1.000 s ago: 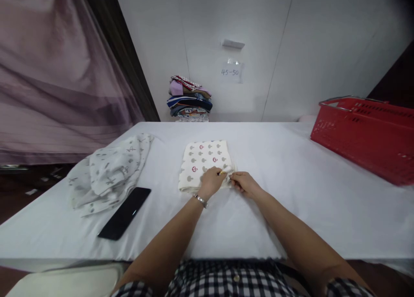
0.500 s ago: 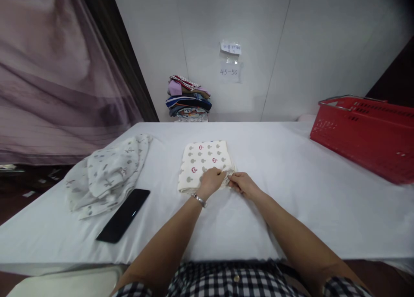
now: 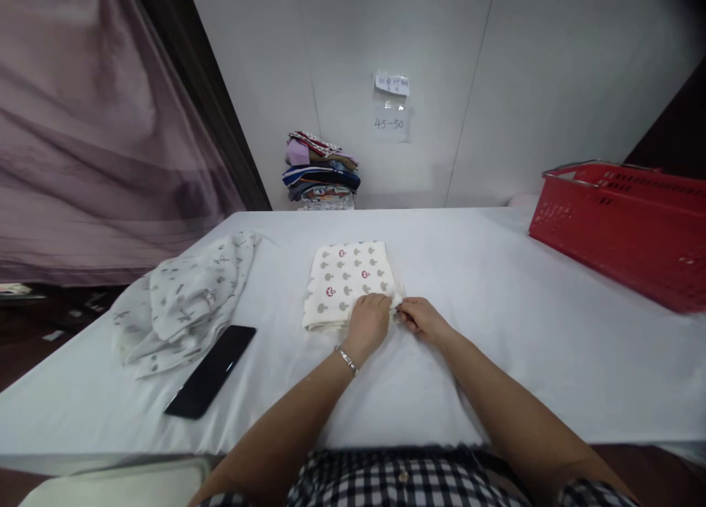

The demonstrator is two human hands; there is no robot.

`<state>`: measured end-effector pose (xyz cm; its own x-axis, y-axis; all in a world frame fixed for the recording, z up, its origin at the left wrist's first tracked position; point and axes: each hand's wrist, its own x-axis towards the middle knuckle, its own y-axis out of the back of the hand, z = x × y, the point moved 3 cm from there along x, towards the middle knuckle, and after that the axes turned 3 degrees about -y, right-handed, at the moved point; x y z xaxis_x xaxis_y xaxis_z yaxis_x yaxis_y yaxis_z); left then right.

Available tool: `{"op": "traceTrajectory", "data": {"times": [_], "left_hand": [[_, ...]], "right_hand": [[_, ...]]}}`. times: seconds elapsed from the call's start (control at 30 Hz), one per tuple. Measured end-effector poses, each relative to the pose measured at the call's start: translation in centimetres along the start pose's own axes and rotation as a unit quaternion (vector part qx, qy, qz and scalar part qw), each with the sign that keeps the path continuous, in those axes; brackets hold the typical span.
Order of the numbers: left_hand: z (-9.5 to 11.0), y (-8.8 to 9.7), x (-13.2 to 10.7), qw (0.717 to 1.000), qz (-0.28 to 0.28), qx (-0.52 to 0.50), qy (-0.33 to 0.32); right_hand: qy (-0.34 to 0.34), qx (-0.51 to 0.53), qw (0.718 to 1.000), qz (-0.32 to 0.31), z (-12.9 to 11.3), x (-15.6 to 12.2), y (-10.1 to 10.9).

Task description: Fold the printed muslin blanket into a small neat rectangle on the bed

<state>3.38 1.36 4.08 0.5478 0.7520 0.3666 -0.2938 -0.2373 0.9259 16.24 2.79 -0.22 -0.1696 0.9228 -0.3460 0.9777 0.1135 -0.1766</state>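
Note:
A folded cream cloth (image 3: 347, 279) with grey and red mushroom-like prints lies in the middle of the table. My left hand (image 3: 369, 323) rests palm down over its near right part, fingers stretched out on the fabric. At the near right corner, my right hand (image 3: 422, 317) pinches the cloth's edge between thumb and fingers. A little of the edge is bunched up between the two hands. What lies under my left palm is hidden.
A crumpled white printed cloth (image 3: 187, 301) and a black phone-like slab (image 3: 212, 371) lie on the left of the white-covered table (image 3: 485, 271). A red basket (image 3: 618, 235) stands at right. Several folded garments (image 3: 321, 170) are stacked by the wall beyond the far edge.
My left hand has gone from pinching the cloth's edge to lying flatter on it, slightly to the right. My right hand still grips the corner, having shifted slightly right.

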Motion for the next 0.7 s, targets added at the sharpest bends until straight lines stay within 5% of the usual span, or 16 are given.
{"op": "traceTrajectory", "data": {"times": [0.27,0.5,0.7], "left_hand": [[0.0,0.1,0.2,0.999,-0.022,-0.03,0.032],[-2.4,0.8,1.2,0.973,-0.046,-0.082,0.212],[-2.3,0.8,1.0,0.967,-0.032,-0.091,0.235]], "right_hand": [[0.006,0.003,1.0,-0.021,-0.3,-0.2,0.2],[0.031,0.006,0.997,0.073,-0.9,0.2,2.6],[0.011,-0.098,0.992,0.072,-0.3,1.1,2.6]]}}
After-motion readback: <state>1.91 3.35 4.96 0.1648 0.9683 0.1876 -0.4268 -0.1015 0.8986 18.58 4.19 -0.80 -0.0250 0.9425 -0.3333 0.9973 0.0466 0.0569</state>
